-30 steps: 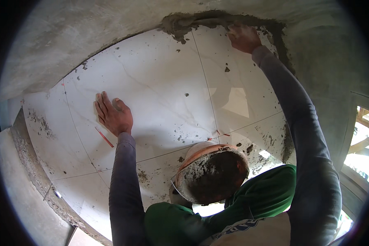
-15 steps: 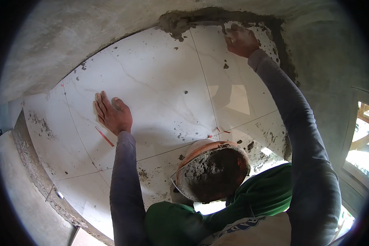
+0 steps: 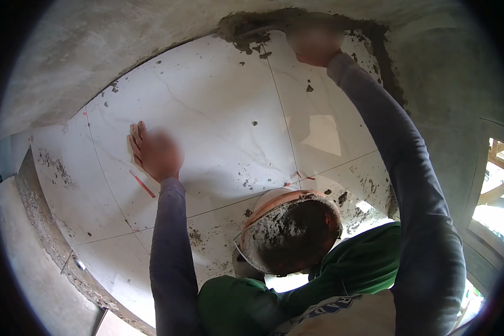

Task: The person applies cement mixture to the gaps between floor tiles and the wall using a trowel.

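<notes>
Pressing flat, fingers spread, the left hand (image 3: 154, 152) rests on the tile (image 3: 218, 129). The right hand (image 3: 315, 43) touches the mortar (image 3: 263, 25); its grip is blurred, cannot tell.

The right hand (image 3: 315, 42) is motion-blurred; its fingers cannot be separated, and whether it grips anything cannot be told. Wet mortar (image 3: 252, 25) just left of this hand is partly smeared by the same blur. The left hand (image 3: 154, 152) is also blurred across the knuckles, lying flat against the white tile (image 3: 218, 123); the tile surface beneath the palm is hidden. Below the left hand, the bucket (image 3: 288, 229) covers the tile joint behind it. Both sleeves are cut off by the lower picture edge. The tile edge far left of the left hand bends into the dark rim.
</notes>
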Action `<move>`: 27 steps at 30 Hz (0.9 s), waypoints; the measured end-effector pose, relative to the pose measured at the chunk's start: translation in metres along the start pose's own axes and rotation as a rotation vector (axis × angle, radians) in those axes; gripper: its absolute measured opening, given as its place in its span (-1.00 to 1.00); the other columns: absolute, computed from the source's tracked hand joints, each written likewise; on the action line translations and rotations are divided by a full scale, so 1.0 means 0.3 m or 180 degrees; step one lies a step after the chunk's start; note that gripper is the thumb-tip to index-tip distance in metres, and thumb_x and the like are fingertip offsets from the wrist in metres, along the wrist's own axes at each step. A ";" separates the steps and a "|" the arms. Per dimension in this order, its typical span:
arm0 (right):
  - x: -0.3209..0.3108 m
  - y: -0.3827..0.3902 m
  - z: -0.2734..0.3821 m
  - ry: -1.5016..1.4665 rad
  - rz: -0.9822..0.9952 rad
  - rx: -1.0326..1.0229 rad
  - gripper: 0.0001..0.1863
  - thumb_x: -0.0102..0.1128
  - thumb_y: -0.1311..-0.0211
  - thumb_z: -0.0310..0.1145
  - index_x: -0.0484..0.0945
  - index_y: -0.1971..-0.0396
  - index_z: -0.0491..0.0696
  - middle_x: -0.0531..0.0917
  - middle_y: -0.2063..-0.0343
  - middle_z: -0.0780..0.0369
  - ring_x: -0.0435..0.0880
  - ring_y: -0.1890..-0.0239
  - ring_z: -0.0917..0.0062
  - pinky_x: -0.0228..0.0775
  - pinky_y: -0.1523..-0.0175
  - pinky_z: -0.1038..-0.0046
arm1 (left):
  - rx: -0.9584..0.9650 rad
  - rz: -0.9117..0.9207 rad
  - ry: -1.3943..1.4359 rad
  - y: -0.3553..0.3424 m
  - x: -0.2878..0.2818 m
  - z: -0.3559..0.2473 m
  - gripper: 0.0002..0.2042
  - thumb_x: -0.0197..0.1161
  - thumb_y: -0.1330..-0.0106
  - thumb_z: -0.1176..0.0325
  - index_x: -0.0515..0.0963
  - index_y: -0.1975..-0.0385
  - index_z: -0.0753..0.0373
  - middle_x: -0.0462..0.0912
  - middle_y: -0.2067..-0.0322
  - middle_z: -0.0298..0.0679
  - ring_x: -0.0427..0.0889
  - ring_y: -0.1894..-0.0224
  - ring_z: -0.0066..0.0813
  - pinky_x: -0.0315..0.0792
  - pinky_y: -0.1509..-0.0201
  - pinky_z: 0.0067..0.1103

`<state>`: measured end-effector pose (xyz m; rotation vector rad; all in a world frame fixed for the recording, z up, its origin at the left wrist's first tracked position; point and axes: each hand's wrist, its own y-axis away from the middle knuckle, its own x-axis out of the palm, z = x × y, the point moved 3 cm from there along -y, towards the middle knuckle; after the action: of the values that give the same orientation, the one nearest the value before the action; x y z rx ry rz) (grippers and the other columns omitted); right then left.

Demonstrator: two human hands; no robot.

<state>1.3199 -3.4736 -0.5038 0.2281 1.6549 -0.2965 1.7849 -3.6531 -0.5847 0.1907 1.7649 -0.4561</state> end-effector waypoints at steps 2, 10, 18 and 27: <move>-0.005 -0.040 -0.013 0.0219 -0.0514 0.0087 -0.70 0.36 -0.29 -0.19 0.77 0.05 0.02 0.75 -0.01 0.18 0.81 0.08 0.12 0.69 -0.05 0.06 | 0.0026 -0.0026 0.0028 -0.003 0.005 -0.012 -0.40 -0.02 -0.60 0.02 0.33 -0.57 0.08 0.27 -0.63 -0.25 0.14 -0.68 -0.14 0.11 -0.67 -0.10; -0.031 0.103 -0.052 -0.0143 -0.0243 0.0428 -0.67 0.35 -0.30 -0.17 0.79 0.02 0.01 0.76 -0.03 0.16 0.80 -0.01 0.13 0.69 -0.07 0.03 | -0.0013 -0.0038 -0.0029 0.007 -0.014 0.014 -0.41 0.00 -0.59 0.05 0.32 -0.57 0.09 0.27 -0.63 -0.24 0.15 -0.68 -0.12 0.11 -0.67 -0.09; 0.089 0.063 -0.091 0.0355 0.0429 0.0678 -0.50 0.14 -0.41 -0.05 0.66 -0.24 0.07 0.60 -0.35 0.22 0.63 -0.35 0.26 0.36 -0.46 -0.03 | 0.0019 -0.0065 -0.0012 0.002 -0.003 -0.010 -0.42 0.03 -0.58 0.07 0.36 -0.54 0.09 0.31 -0.60 -0.24 0.16 -0.67 -0.12 0.12 -0.67 -0.14; -0.035 0.020 0.004 0.0078 0.0568 0.0465 -0.56 0.16 -0.39 -0.09 0.69 -0.17 0.09 0.65 -0.25 0.22 0.66 -0.30 0.26 0.38 -0.49 -0.04 | -0.0027 -0.0019 0.0001 0.004 -0.007 0.015 -0.40 -0.02 -0.60 0.03 0.32 -0.58 0.08 0.26 -0.63 -0.25 0.14 -0.68 -0.14 0.11 -0.67 -0.10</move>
<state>1.3240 -3.4682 -0.4937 0.4885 1.6261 -0.2802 1.7898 -3.6537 -0.5836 0.1798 1.7678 -0.4528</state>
